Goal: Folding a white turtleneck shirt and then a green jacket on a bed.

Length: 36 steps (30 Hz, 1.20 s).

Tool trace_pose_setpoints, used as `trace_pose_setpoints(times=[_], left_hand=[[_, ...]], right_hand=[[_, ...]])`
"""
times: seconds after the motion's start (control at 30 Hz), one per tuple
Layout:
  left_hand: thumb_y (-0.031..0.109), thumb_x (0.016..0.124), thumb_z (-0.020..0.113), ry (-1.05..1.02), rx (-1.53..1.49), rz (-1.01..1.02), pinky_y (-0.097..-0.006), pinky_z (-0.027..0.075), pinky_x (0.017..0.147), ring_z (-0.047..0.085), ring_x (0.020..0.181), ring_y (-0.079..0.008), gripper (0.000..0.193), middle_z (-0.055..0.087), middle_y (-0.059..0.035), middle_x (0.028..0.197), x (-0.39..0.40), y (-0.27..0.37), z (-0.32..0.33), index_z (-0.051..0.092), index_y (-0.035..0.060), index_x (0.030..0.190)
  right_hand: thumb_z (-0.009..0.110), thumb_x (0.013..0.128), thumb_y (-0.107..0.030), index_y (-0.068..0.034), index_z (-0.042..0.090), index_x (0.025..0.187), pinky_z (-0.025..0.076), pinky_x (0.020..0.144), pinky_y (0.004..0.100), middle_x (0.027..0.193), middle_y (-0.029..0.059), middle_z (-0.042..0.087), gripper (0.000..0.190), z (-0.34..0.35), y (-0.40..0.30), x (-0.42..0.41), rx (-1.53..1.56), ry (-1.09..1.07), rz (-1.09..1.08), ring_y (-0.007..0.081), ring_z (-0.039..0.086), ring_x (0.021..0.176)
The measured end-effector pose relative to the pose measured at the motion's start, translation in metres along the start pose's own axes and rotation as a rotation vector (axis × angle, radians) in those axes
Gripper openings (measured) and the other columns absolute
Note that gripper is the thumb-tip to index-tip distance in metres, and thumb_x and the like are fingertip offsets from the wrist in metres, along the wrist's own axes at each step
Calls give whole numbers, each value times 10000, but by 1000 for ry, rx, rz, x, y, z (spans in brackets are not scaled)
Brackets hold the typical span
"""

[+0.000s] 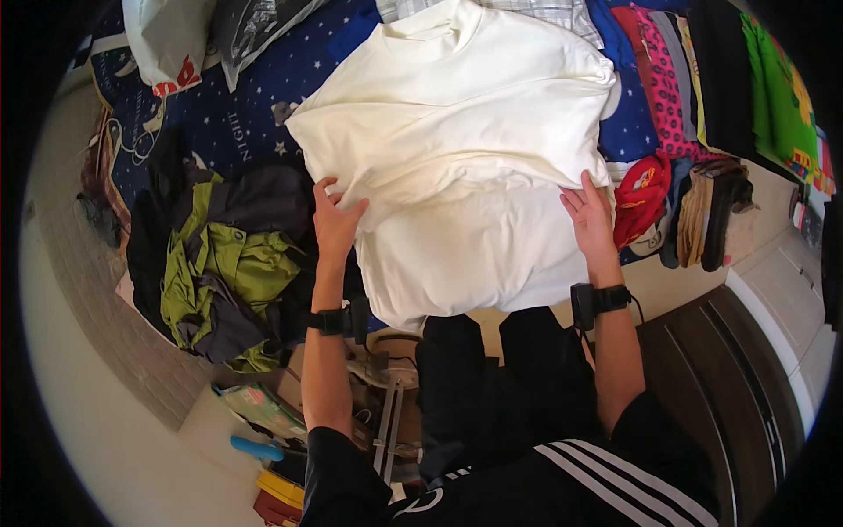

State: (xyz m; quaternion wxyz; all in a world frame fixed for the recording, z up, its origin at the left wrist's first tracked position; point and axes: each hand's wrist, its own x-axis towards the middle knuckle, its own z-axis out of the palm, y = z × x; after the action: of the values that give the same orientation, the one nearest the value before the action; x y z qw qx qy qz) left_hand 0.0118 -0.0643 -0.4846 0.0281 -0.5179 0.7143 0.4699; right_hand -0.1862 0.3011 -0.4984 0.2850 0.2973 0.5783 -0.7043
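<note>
A white shirt (461, 145) lies spread before me on a dark blue bedsheet (230, 132) with stars and moons, its collar at the far end. The cloth is rumpled across the middle, and its near end reaches the bed's near edge. My left hand (336, 214) is at the shirt's left side, thumb and fingers apart, fingertips touching the cloth; whether they pinch it cannot be told. My right hand (587, 209) rests by the right side, palm partly up and fingers extended, at the shirt's edge. Both wrists wear black straps with small devices.
A green and dark grey jacket (230, 263) lies heaped at the left. Plastic bags (164, 39) stand at the far left. Folded colourful clothes (665, 85), a red garment (642, 197) and a stack of folded trousers (701, 211) line the right. A plaid garment (553, 13) lies beyond the shirt.
</note>
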Motion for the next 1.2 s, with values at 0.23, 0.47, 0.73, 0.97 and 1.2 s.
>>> trace_pose_setpoints(times=[0.23,0.47,0.73,0.97,1.2], left_hand=[[77,713,713,158,-86,0,-351,487,754,620,805,-230,585,638,-141,910,7,-13,-5,418,27,1216],[79,725,695,141,206,61,-371,491,708,629,725,-259,635,631,-133,817,-13,-11,-8,376,68,1273],[156,748,750,171,205,203,-336,489,657,612,678,-215,735,635,-98,805,-32,-33,-2,328,59,1341],[152,786,727,156,60,162,-308,469,633,569,673,-179,630,604,-90,804,-61,-36,-11,392,26,1304],[140,771,731,216,382,28,-339,424,797,523,856,-248,361,553,-110,893,-172,-139,16,552,-25,1038]], right_hand=[[600,897,-130,-30,502,1226,508,893,377,1126,91,598,358,9,5,-4,-20,-29,-15,219,609,971],[604,786,79,21,566,1103,569,778,308,1026,94,609,324,-8,15,10,-224,137,-23,168,615,856],[657,768,49,21,597,1032,557,724,272,952,97,634,272,-9,27,7,-344,145,-42,178,640,805],[675,811,-42,37,569,1022,536,666,258,937,109,636,249,-30,18,-22,-311,207,-208,180,650,763],[789,731,-170,11,560,1019,430,715,262,845,28,531,409,-139,73,-64,-825,337,-344,124,477,775]])
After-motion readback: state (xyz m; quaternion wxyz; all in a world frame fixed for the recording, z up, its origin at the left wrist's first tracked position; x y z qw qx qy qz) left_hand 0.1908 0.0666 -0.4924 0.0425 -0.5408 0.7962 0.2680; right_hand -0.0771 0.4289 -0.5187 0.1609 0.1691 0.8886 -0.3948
